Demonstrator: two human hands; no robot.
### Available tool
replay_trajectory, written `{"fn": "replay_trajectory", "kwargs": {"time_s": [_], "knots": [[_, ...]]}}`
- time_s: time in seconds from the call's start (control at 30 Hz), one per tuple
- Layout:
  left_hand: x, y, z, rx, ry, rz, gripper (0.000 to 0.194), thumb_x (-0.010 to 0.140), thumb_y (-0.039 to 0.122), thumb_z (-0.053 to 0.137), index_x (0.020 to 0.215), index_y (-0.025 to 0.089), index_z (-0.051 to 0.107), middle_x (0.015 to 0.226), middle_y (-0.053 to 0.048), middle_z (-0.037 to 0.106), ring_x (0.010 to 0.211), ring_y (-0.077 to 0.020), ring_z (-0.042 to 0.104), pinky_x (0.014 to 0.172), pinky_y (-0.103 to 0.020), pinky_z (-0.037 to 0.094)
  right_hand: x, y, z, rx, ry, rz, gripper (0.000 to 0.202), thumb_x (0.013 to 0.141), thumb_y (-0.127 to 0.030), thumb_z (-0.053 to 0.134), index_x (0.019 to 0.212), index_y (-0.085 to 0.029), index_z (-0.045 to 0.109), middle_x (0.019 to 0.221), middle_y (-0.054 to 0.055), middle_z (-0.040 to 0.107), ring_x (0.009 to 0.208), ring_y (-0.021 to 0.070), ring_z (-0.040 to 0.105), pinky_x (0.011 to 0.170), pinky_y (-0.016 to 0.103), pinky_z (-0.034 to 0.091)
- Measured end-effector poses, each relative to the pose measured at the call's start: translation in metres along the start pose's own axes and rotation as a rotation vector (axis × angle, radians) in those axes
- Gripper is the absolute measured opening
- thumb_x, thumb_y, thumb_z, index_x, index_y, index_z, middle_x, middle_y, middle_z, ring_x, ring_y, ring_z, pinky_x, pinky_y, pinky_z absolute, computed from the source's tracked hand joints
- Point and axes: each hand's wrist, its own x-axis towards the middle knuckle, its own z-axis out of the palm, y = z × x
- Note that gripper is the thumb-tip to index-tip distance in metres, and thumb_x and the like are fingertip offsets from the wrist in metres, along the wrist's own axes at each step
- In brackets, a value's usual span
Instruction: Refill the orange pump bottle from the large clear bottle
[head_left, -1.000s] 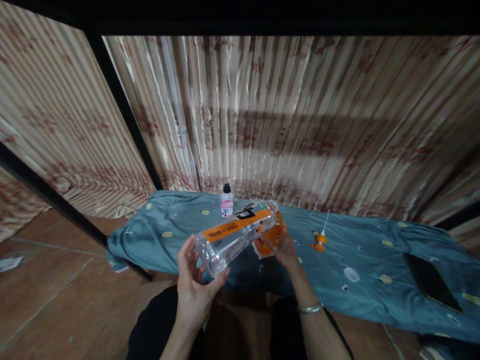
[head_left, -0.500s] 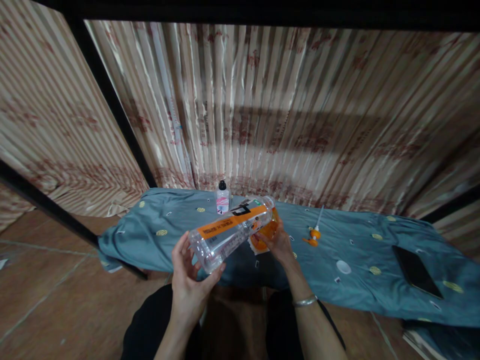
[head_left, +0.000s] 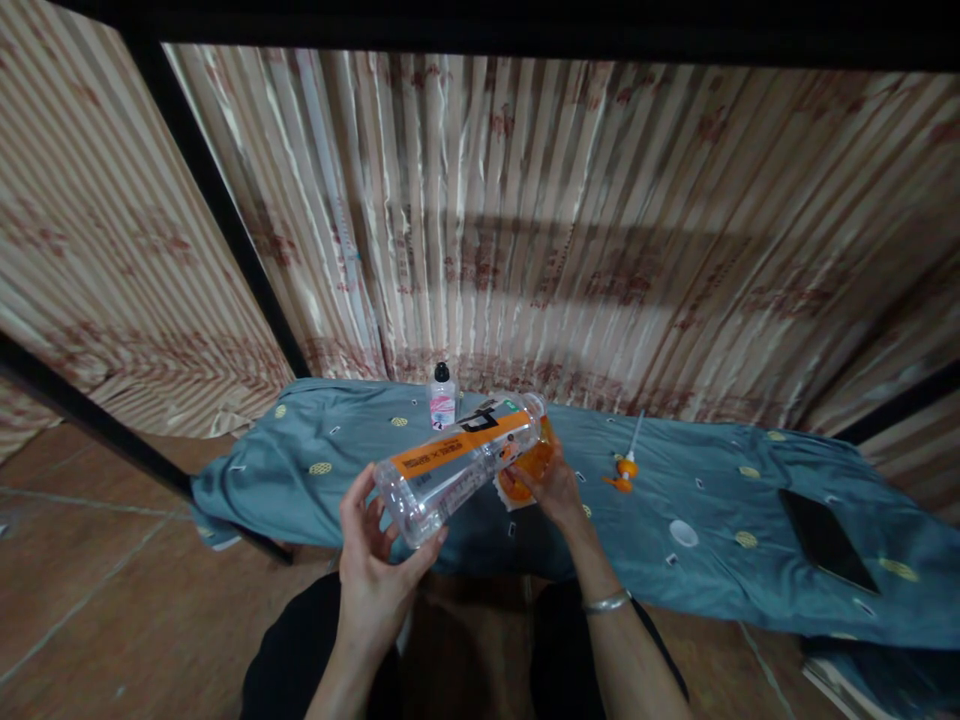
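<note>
Got a big clear bottle up over the tabletop, tilted, base down at the left and neck up at the right. Holding the base end with the left hand, fingers clamped round it, thumb on the near side. Orange and grey label wrapped round the clear plastic, kinda see-through between the printed bits.

Gripping an orange container in the right hand, fingers closed on its side, right by the neck of the clear bottle and partly hidden behind it. Can't tell if touching or slightly apart up there. Wearing a silver bracelet on the right wrist, btw.

Also on the teal patterned cloth: a small bottle, upright, black cap and pink label, near the back edge beyond the clear bottle. Off to the right of the right hand, an orange pump head lying down, pale tube pointing toward the striped curtain. Closer in and further right, a pale round spot, too blurry to call an object or just print. Way over to the right, a dark flat device, lying flat near the front edge.
</note>
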Motion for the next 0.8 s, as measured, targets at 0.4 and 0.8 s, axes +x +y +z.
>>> {"fn": "replay_trajectory", "kwargs": {"time_s": [0.4,0.8], "knots": [[0.0008,0.005,0.0044,-0.009,0.018,0.013,0.094,0.055,0.036,0.098,0.136,0.031,0.051,0.144,-0.011,0.056,0.123,-0.0311,0.065,0.088,-0.038,0.062,0.0004,-0.003,-0.0022,0.006,-0.002,0.039,0.085,0.076,-0.041,0.083,0.151,-0.025,0.048,0.121,0.012,0.077,0.114,0.0408,0.076,0.098,0.057,0.06],[0.0027,0.0047,0.005,-0.02,0.022,0.04,0.092,0.054,0.034,0.099,0.134,0.03,0.052,0.139,-0.01,0.058,0.118,-0.0287,0.067,0.086,-0.037,0.062,0.0036,0.0023,-0.0015,0.023,-0.02,0.057,0.084,0.075,-0.04,0.085,0.148,-0.027,0.047,0.122,0.011,0.076,0.116,0.0419,0.075,0.101,0.059,0.057]]}}
